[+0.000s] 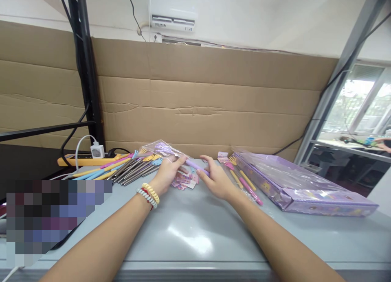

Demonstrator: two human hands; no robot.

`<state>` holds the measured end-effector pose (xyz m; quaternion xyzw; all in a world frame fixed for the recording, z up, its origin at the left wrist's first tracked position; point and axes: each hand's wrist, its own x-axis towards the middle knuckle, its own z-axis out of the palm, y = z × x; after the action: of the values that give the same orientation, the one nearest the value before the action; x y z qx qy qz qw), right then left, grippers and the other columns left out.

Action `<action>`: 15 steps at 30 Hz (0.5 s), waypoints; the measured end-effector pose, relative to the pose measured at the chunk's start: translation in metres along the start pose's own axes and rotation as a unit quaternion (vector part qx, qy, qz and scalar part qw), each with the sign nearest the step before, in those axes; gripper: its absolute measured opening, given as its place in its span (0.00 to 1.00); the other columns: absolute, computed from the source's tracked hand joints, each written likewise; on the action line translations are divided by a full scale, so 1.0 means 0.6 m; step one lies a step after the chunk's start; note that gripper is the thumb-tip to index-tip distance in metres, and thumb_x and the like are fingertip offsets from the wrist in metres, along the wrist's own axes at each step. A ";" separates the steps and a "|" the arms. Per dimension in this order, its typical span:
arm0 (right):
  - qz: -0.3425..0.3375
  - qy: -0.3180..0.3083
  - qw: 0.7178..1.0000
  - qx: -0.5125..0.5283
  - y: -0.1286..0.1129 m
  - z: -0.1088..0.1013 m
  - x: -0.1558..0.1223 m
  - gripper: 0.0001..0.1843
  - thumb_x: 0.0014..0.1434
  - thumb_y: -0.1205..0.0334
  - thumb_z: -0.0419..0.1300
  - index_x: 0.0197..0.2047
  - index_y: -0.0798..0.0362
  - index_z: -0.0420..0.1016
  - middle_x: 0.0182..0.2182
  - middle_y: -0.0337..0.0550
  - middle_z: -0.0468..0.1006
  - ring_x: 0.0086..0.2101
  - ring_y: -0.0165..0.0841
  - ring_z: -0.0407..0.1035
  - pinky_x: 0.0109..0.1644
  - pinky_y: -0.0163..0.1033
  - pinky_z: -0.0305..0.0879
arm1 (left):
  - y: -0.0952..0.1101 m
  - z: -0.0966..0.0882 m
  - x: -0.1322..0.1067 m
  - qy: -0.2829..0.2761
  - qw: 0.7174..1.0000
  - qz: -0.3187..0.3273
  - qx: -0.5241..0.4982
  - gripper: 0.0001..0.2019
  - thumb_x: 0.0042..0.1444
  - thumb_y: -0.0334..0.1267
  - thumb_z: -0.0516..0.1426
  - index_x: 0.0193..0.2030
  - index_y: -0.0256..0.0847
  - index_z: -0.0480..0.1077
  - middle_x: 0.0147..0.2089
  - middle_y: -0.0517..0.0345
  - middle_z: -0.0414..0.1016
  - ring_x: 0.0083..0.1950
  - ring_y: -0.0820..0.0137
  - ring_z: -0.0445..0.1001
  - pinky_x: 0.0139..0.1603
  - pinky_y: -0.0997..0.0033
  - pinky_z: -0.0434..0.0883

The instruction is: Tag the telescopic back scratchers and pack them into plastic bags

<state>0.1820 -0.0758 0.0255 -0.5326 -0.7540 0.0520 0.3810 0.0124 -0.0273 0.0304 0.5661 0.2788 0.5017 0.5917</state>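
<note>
In front of me, my left hand [168, 173] is closed around a purple back scratcher inside a clear plastic sleeve [149, 147]. The scratcher's purple handle [195, 165] slants down to the right, toward my right hand [216, 179]. My right thumb and fingers are at the handle's lower end, closed on it. Several small pink printed cards [185, 179] lie on the table below my hands. Left of my left hand is a pile of back scratchers [131, 170] with metal rods and yellow, blue and pink handles.
Right of my right hand lie more back scratchers [249, 182], yellow and pink. Beyond them sits a purple display box [284, 192] under clear plastic. A yellow power strip [69, 161] with a white plug is at the back left. A cardboard wall [207, 95] closes off the grey table [171, 233].
</note>
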 end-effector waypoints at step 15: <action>0.008 -0.135 0.946 0.293 0.010 -0.007 0.002 0.18 0.53 0.56 0.58 0.47 0.53 0.63 0.27 0.37 0.69 0.21 0.26 0.63 0.20 0.31 0.54 | 0.027 -0.024 0.008 0.028 0.993 0.013 -0.111 0.11 0.45 0.41 0.60 0.28 0.35 0.67 0.25 0.58 0.70 0.24 0.73 0.70 0.22 0.75 0.68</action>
<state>0.1890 -0.0733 0.0262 -0.3912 -0.7456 0.3453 0.4145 -0.0036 -0.0199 0.0439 0.4867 0.2305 0.5526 0.6361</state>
